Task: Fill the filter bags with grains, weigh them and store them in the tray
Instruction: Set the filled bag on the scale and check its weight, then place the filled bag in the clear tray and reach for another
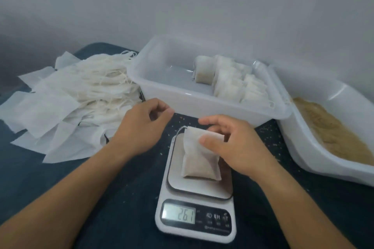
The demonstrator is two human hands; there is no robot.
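Note:
A filled filter bag (197, 159) stands on the steel plate of a white kitchen scale (197, 206), whose display reads 26.1. My right hand (234, 147) pinches the bag's upper right corner, thumb on the front and fingers behind it. My left hand (141, 127) hovers left of the scale with loosely curled fingers and holds nothing. A clear plastic tray (162, 87) behind the scale holds several filled bags (228, 81) in its right half. A heap of empty filter bags (60, 107) with drawstrings lies at the left.
A white tub (303, 147) of brown grains (332, 127) stands at the right, leaning against the tray. Loose grains are scattered on the dark blue table cover (121, 188). A pale wall rises close behind the tray.

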